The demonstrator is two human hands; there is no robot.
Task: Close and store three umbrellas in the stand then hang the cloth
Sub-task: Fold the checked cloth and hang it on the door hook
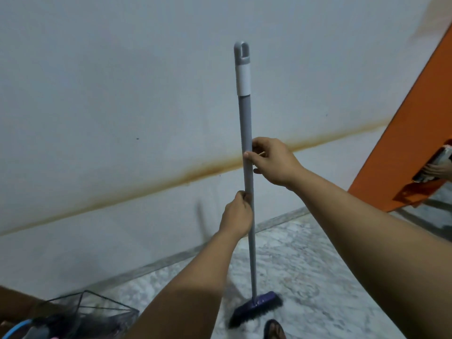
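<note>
Stand: black wire-mesh umbrella stand (97,307) at lower left on the floor, beside the wall; dark folded fabric and a light-blue curved handle (14,326) showing inside, blurred, umbrella count not tellable.
Cloth: not made out anywhere.
Broom: long grey metal-handled broom (245,148) held upright near the middle, grey hanging loop and white sleeve at top, purple brush head with dark bristles (256,308) resting on the floor.
Left hand: left hand (238,214) wrapped round the grey shaft, fingers curled tight, lower grip.
Right hand: right hand (271,160) higher on the shaft, thumb and fingertips pinching it, remaining fingers loosely spread.
Floor: grey-white marbled stone floor (305,265) with a grey skirting strip along the wall.
Wall: pale blue-grey painted wall (122,94) crossed by a rusty brown stain line.
Right edge: orange panel (403,143) leaning at a slant, a mirror-like patch at its side showing a hand.
Bottom edge: foot in a dark sandal (275,330) just beside the brush head.
</note>
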